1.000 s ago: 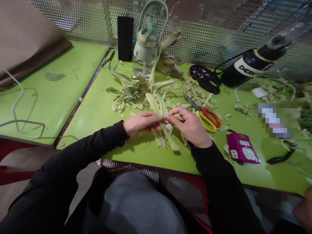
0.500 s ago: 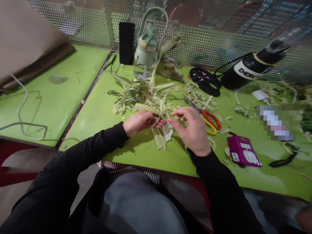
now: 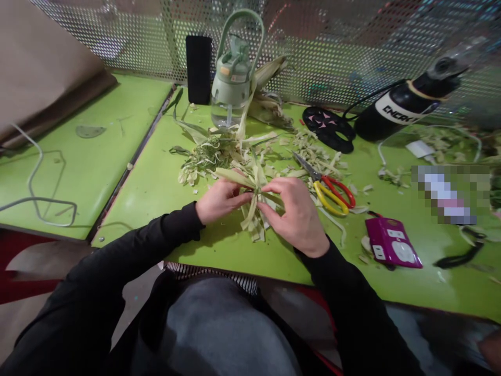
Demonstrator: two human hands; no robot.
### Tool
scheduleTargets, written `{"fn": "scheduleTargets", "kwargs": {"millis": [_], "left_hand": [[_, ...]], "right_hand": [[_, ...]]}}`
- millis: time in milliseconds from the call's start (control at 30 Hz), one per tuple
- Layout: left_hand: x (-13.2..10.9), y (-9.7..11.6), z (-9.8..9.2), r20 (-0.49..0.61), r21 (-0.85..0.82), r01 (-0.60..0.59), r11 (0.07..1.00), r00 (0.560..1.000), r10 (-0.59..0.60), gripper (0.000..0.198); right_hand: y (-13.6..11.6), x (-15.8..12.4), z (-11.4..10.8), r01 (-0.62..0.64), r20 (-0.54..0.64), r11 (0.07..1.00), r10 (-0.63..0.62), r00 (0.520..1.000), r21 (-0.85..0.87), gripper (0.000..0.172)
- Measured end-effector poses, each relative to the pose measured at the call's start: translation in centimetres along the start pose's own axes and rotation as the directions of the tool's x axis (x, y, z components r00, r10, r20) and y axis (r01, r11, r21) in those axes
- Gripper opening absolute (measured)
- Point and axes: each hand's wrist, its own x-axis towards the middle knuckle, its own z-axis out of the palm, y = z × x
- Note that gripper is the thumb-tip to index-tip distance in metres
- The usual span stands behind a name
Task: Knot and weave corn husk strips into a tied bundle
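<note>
A small bundle of pale corn husk strips (image 3: 257, 177) is held between my two hands above the green table. My left hand (image 3: 223, 200) pinches it from the left, thumb against the middle where the strips meet. From the other side, my right hand (image 3: 294, 211) has thumb and forefinger closed at that same middle. Strips fan out upward and downward from the pinched point. Scissors (image 3: 321, 183) with one red and one yellow handle lie just right of my right hand. Behind the bundle spreads a heap of husk shreds and green fibres (image 3: 213, 151).
A green water bottle (image 3: 231, 86) and a dark phone (image 3: 199, 70) stand at the back against a perforated metal screen (image 3: 321, 52). To the right are a black bottle (image 3: 391, 115), a black pad-like item (image 3: 329, 128) and a purple packet (image 3: 392, 242). Brown paper (image 3: 47, 73) covers the far left.
My left hand has turned, its thumb now on top of the bundle's middle. My right fingers have moved slightly left and closed in on it. The view has shifted a little.
</note>
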Motion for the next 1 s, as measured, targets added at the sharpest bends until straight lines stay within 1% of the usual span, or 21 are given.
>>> {"fn": "scheduleTargets", "kwargs": {"millis": [33, 67, 133, 200, 267, 333, 433, 467, 533, 633, 700, 767, 867, 933, 1000], "left_hand": [[-0.1, 0.0, 0.0, -0.040, 0.051, -0.057, 0.997, 0.997, 0.059, 0.009], [-0.2, 0.1, 0.0, -0.051, 0.090, -0.086, 0.992, 0.995, 0.091, 0.011], [-0.3, 0.3, -0.1, -0.021, 0.156, -0.106, 0.982, 0.994, 0.111, 0.017], [-0.5, 0.6, -0.2, 0.024, 0.207, -0.152, 0.966, 0.988, 0.150, 0.021], [-0.5, 0.8, -0.3, 0.049, 0.243, -0.246, 0.938, 0.969, 0.242, 0.022], [-0.5, 0.8, -0.4, 0.046, 0.299, -0.366, 0.881, 0.928, 0.370, 0.024], [-0.5, 0.7, -0.4, 0.011, 0.412, -0.511, 0.754, 0.830, 0.557, 0.022], [-0.5, 0.8, -0.4, 0.003, 0.437, -0.535, 0.723, 0.804, 0.594, 0.021], [-0.6, 0.8, -0.3, 0.003, 0.458, -0.556, 0.693, 0.781, 0.624, 0.018], [-0.8, 0.8, -0.1, 0.009, 0.477, -0.566, 0.673, 0.769, 0.640, 0.018], [-1.0, 0.7, -0.1, -0.004, 0.503, -0.546, 0.670, 0.774, 0.634, 0.019], [-1.0, 0.7, 0.0, -0.012, 0.507, -0.537, 0.674, 0.778, 0.628, 0.020], [-1.1, 0.9, -0.1, 0.019, 0.479, -0.557, 0.678, 0.779, 0.627, 0.024], [-1.2, 1.2, -0.1, 0.049, 0.481, -0.550, 0.683, 0.795, 0.605, 0.028], [-1.2, 1.6, -0.2, 0.053, 0.492, -0.523, 0.696, 0.816, 0.575, 0.032]], "right_hand": [[-0.1, 0.0, 0.0, 0.088, -0.030, 0.993, -0.090, 0.995, -0.076, 0.018], [-0.3, 0.0, 0.0, 0.162, -0.049, 0.978, -0.169, 0.984, -0.133, 0.020], [-0.6, 0.0, 0.1, 0.243, -0.079, 0.956, -0.258, 0.963, -0.164, 0.020], [-0.9, -0.1, 0.2, 0.251, -0.121, 0.962, -0.262, 0.957, -0.104, 0.016], [-1.1, -0.2, 0.4, 0.225, -0.155, 0.974, -0.227, 0.962, -0.029, 0.013], [-1.3, -0.4, 0.4, 0.212, -0.173, 0.977, -0.214, 0.962, -0.031, 0.016], [-1.4, -0.5, 0.2, 0.218, -0.196, 0.966, -0.243, 0.950, -0.143, 0.025], [-1.4, -0.6, 0.1, 0.219, -0.210, 0.961, -0.252, 0.945, -0.167, 0.026], [-1.5, -0.6, 0.0, 0.246, -0.235, 0.952, -0.285, 0.929, -0.181, 0.025], [-1.6, -0.6, -0.2, 0.327, -0.206, 0.921, -0.369, 0.906, -0.210, 0.024], [-1.6, -0.6, -0.2, 0.356, -0.178, 0.909, -0.395, 0.901, -0.217, 0.024], [-1.7, -0.7, -0.3, 0.354, -0.201, 0.916, -0.389, 0.899, -0.188, 0.022], [-1.8, -0.9, -0.6, 0.341, -0.239, 0.928, -0.368, 0.899, -0.146, 0.021], [-2.0, -1.0, -0.9, 0.349, -0.228, 0.926, -0.375, 0.899, -0.145, 0.022], [-2.2, -1.1, -1.0, 0.371, -0.222, 0.919, -0.393, 0.892, -0.134, 0.024]]}}
